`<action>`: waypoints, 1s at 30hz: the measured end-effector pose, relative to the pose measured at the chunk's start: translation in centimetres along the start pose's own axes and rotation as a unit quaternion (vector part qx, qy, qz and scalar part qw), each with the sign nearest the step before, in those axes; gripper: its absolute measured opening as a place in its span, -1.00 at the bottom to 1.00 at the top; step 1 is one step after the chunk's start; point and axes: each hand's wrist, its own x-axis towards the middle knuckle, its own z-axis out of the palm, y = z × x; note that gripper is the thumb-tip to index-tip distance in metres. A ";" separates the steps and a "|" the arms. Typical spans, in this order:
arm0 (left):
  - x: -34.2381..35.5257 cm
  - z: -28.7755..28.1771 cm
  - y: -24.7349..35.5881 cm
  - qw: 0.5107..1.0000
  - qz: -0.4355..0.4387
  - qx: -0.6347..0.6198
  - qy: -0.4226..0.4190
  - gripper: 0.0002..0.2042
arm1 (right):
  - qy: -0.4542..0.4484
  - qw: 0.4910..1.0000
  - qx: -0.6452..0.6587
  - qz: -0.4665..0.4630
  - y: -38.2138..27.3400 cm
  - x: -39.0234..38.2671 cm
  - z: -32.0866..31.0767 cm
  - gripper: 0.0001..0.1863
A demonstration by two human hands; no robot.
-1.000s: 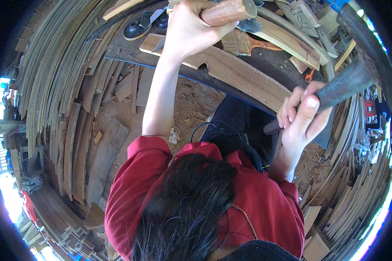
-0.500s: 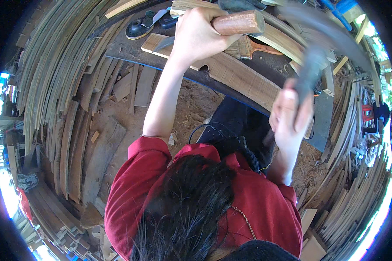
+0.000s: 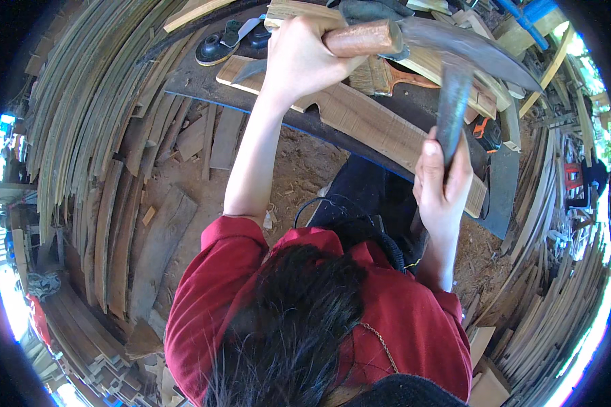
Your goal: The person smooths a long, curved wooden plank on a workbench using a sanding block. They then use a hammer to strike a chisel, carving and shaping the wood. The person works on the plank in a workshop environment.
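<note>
My left hand is closed around a chisel, whose round wooden handle sticks out to the right. Its grey blade shows at the other side of the fist, low over a wooden board with a notch in its near edge. In my right hand is a hammer, gripped by its dark shaft. The hammer's long, curved metal head reaches the butt of the chisel handle; whether they touch I cannot tell. A flat paintbrush lies just behind the board.
The dark bench has a blue front edge. On it are a round black object, an orange-and-black tape measure and more wood pieces. A grey metal blade hangs over the right end. Long planks are stacked at left.
The hammer has swung left, bringing its head to the chisel handle's end; its blur has lessened. My left hand and the chisel have shifted slightly left. The board also sits a little farther left.
</note>
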 end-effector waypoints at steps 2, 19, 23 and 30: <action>-0.1 0.3 -0.5 1.000 0.027 -0.009 0.011 -0.76 | 0.033 0.995 0.096 -0.009 -0.7 -0.3 0.0 -0.80; -0.2 0.0 0.0 0.999 -0.005 0.038 -0.038 -0.70 | 0.054 0.938 0.331 -0.092 0.7 -1.0 2.2 -0.74; -0.3 0.0 -0.9 0.999 0.010 0.035 -0.003 -0.76 | -0.012 0.992 0.115 0.044 0.9 -0.9 1.7 -0.82; -0.1 0.0 -1.8 0.999 0.032 0.038 -0.003 -0.77 | 0.055 0.960 0.275 -0.009 0.2 -0.8 2.0 -0.75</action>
